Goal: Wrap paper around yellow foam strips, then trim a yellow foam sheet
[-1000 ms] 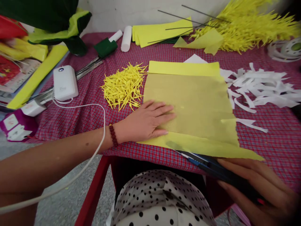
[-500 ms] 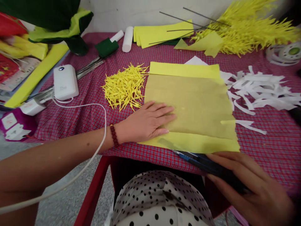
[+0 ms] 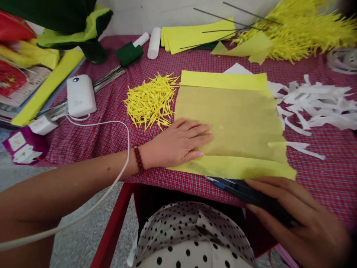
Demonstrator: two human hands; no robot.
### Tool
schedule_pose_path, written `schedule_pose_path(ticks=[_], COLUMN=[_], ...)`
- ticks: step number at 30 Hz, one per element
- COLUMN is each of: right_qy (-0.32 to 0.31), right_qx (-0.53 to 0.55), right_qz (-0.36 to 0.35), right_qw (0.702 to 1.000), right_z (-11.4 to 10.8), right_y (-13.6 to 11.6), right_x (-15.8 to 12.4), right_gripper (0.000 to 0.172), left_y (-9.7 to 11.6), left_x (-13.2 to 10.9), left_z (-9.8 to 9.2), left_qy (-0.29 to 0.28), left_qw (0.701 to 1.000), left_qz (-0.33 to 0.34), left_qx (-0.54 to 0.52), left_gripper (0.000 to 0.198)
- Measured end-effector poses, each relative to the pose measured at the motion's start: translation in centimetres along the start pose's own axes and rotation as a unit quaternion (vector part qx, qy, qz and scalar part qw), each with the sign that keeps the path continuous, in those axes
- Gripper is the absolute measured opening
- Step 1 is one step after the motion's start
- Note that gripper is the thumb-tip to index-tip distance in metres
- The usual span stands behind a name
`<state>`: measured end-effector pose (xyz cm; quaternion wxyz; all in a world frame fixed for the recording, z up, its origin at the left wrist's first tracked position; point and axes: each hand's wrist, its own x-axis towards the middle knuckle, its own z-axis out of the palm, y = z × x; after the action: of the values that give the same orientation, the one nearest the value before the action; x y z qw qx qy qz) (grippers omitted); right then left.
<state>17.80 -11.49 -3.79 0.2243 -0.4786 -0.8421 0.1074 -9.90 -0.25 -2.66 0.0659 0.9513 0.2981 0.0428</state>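
A yellow sheet [image 3: 223, 111] lies on the checked cloth in front of me, with brighter bands along its far and near edges. My left hand [image 3: 181, 143] rests flat on its left part, fingers spread. At the near right corner, my right hand [image 3: 298, 219] is closed round a long black-and-blue tool [image 3: 251, 195] with a slim metallic tip. The tip points left, and the near edge of the sheet covers part of the tool. Its exact kind cannot be made out. Beside the sheet's left edge sits a heap of thin yellow twisted strips [image 3: 150, 100].
White strips [image 3: 320, 104] lie at right. Yellow sheets [image 3: 195, 37], dark wires [image 3: 220, 16] and a fringed yellow bunch [image 3: 301, 33] are at the back. A white power bank [image 3: 80, 95] sits left; its cable [image 3: 126, 149] crosses my left arm. A red chair arm [image 3: 111, 230] stands below.
The whole view has shifted slightly, so things appear a little further right. Both hands keep nearly the same places on the sheet and the tool.
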Motion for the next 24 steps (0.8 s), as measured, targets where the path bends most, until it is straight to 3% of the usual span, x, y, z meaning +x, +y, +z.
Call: schedule_pose_path(ticks=[4, 10, 18, 24], right_qy=[-0.002, -0.006, 0.0, 0.0], right_qx=[0.019, 0.029, 0.01, 0.019], right_qz=[-0.016, 0.023, -0.033, -0.014], right_qw=[1.0, 0.999, 0.999, 1.0], right_z=[0.2, 0.1, 0.9, 1.2], right_y=[-0.3, 1.0, -0.4, -0.6], right_x=[0.2, -1.7, 1.2, 0.2], right_gripper=[0.03, 0.033, 0.03, 0.03], left_y=[-0.1, -0.2, 0.0, 0.0], left_x=[0.0, -0.2, 0.0, -0.1], left_z=[0.2, 0.4, 0.3, 0.3], left_qy=[0.006, 0.014, 0.01, 0.003], left_qw=[1.0, 1.0, 1.0, 1.0], left_qz=[0.003, 0.008, 0.004, 0.003], left_qx=[0.002, 0.005, 0.008, 0.014], left_gripper=[0.053, 0.053, 0.053, 0.053])
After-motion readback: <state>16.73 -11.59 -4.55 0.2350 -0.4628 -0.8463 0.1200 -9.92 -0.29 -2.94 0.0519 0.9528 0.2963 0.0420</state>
